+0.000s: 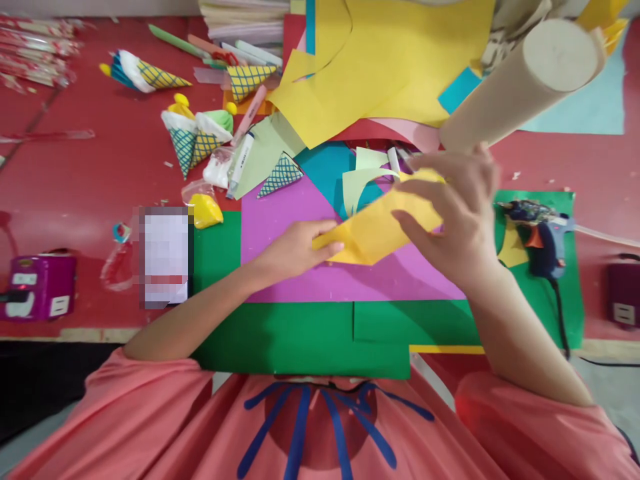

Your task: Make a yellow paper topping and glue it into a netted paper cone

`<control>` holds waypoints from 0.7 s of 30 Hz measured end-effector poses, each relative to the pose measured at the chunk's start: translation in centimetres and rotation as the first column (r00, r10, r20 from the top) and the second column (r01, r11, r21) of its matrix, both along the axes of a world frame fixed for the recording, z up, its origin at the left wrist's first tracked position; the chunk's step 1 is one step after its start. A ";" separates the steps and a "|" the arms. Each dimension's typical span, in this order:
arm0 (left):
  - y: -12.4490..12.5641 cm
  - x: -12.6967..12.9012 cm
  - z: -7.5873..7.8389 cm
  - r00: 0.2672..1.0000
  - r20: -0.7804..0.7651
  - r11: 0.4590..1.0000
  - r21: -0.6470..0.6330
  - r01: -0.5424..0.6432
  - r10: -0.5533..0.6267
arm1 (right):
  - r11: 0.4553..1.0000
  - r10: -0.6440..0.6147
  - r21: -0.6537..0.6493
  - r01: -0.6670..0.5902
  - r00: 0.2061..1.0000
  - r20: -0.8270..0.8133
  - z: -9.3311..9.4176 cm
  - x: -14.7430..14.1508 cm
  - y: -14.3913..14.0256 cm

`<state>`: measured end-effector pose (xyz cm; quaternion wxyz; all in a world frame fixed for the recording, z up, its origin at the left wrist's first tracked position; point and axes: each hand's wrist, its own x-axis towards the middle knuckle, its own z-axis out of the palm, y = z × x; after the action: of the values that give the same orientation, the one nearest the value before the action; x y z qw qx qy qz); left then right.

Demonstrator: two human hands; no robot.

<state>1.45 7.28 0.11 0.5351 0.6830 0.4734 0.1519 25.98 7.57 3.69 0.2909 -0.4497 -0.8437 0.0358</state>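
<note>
Surface: a red table (75,193), scuffed and flecked with paper scraps, its near edge running just in front of the person's pink shirt.
Work mat: a green sheet (300,340) lies nearest the person, with a purple sheet (280,227) on top of it and a teal sheet (325,170) beyond that.
Held piece: a yellow paper piece (380,230), folded or curled, is lifted slightly above the purple sheet, between the two hands.
Left hand (295,250): fingers pinched closed on the near left corner of the yellow paper piece.
Right hand (460,220): raised, fingers curled around the far right end of the same piece, gripping it.
Right of the hands: a blue glue gun (543,237) lies on the green sheet, its black cord trailing toward the table edge.
Far side: a heap of big yellow sheets (395,60) and a cardboard tube (520,80) jutting toward the camera.
Left side: several paper cones (193,143) with a criss-cross pattern, a white marker (241,163), a yellow lump in plastic (205,210).
Far left: a small purple box (37,287) at the table edge.
Room: a strip of grey floor shows at lower right; little else can be made out.
</note>
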 end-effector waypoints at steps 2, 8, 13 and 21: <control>-0.1 0.2 -0.4 0.946 0.240 0.976 -0.077 -0.204 0.217 | 0.981 -0.136 0.115 0.156 0.976 -0.170 0.0 -0.4 -0.4; -2.2 1.5 -3.2 0.775 0.479 0.909 -0.160 -0.386 0.413 | 0.963 -0.097 -0.267 -0.022 0.901 -0.423 -4.9 -3.2 -2.1; -3.4 1.2 -4.5 0.889 0.384 0.963 -0.003 -0.270 0.251 | 0.880 -0.178 -0.449 -0.152 0.772 -0.610 -7.3 -4.0 -2.8; -3.8 0.3 -4.8 0.938 0.234 0.882 0.341 -0.325 0.255 | 0.821 -0.241 -0.529 -0.217 0.707 -0.665 -7.3 -4.0 -3.1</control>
<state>1.72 3.51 -4.65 0.4069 0.6767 0.4817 0.3800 22.00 4.48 -3.60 0.4427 -0.4722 -0.6123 0.4541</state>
